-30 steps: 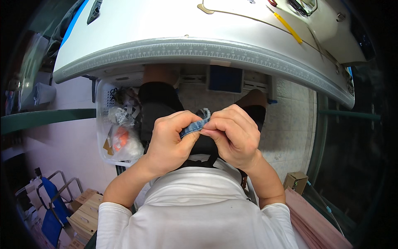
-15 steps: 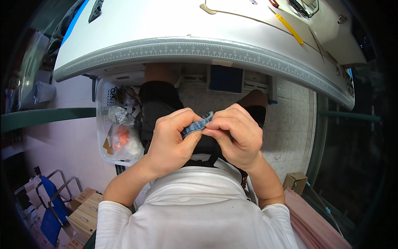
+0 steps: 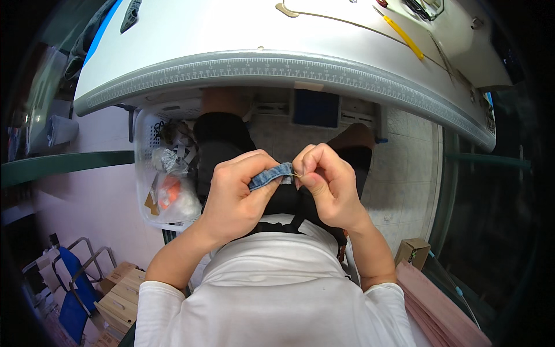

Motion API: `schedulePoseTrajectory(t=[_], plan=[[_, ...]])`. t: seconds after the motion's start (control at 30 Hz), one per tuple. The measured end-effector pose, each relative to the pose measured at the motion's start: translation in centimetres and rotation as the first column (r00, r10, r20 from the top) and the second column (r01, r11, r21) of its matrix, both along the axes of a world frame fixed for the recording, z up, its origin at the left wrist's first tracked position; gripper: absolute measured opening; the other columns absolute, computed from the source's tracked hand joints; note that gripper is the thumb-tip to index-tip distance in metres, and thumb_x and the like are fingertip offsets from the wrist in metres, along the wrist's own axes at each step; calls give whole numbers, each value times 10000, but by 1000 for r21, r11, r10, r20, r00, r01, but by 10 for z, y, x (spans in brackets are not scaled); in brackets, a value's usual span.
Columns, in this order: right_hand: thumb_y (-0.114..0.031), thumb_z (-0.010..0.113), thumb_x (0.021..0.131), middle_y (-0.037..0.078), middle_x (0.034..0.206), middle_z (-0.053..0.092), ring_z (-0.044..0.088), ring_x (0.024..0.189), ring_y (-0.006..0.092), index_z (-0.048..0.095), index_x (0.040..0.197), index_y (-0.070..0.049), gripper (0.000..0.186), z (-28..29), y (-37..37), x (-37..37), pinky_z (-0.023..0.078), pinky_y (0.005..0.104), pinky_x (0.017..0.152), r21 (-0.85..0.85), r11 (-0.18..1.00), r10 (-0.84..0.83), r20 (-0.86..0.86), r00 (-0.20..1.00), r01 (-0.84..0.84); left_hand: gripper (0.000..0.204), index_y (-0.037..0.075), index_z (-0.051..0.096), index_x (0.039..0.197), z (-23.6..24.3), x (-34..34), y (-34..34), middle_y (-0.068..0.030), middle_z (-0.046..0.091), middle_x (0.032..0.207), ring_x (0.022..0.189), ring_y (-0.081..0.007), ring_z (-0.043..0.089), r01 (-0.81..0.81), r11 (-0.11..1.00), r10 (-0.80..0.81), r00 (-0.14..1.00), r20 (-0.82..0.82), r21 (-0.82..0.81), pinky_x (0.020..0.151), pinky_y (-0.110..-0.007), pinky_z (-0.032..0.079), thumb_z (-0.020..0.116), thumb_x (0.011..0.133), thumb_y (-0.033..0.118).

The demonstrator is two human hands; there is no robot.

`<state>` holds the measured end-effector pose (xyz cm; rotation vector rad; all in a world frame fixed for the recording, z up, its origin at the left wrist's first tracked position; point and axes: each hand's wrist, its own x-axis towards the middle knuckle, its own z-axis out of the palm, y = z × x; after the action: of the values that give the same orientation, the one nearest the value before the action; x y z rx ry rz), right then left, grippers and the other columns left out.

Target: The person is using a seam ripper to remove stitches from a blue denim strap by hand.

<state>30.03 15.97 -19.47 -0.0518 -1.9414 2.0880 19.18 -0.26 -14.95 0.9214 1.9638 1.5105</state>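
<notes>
Above my lap, my left hand is closed around a narrow folded strip of blue denim, thumb below and fingers over it. The strip's right end sticks out of the grip, with a small whitish patch under it. Close to that end, my right hand pinches a thin yellowish thread with thumb and forefinger. The thread runs from the denim to those fingertips, a short gap apart. The part of the strip inside my left palm is hidden.
Ahead lies a white table with a grey ruler-marked edge. On it are a yellow-handled pointed tool and a white machine body. A white plastic basket holding bags and scraps stands left of my legs.
My right hand has drawn slightly right, off the denim, and a thread now shows between its fingertips and the strip. The left hand has stayed nearly in place.
</notes>
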Motion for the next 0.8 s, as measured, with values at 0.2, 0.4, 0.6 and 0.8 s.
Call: schedulePoseTrajectory(t=[0.2,0.4,0.6,0.8], plan=[[60,631,885,123,875,618,601,744,189,516,882,-6,132,11,-4,-9,497,289,658,312,931,-147,-150,978,188,112,-56,651,907,-4,2,6,-116,616,806,732,-222,593,24,999,-26,997,-72,-28,636,-330,457,615,801,-68],[80,589,908,100,809,667,646,683,147,506,902,-1,116,19,-7,-12,522,250,598,127,973,-172,-164,971,194,129,-39,660,944,8,2,8,-113,630,780,689,-162,576,58,989,-48,996,73,-138,612,-303,444,581,843,-54],[115,548,904,50,661,580,573,565,115,496,880,-11,138,14,-1,-14,470,245,528,407,888,-157,-170,973,215,96,-37,672,931,0,-4,-9,-11,635,769,709,-51,533,-62,996,73,983,171,-67,605,-244,433,580,900,-39],[16,656,911,25,744,603,569,651,71,605,942,-8,64,-2,23,-12,463,214,575,117,972,-213,65,975,204,81,-47,670,927,5,-13,-18,2,649,787,740,-44,544,11,987,18,984,178,-159,649,-207,440,594,910,-22]])
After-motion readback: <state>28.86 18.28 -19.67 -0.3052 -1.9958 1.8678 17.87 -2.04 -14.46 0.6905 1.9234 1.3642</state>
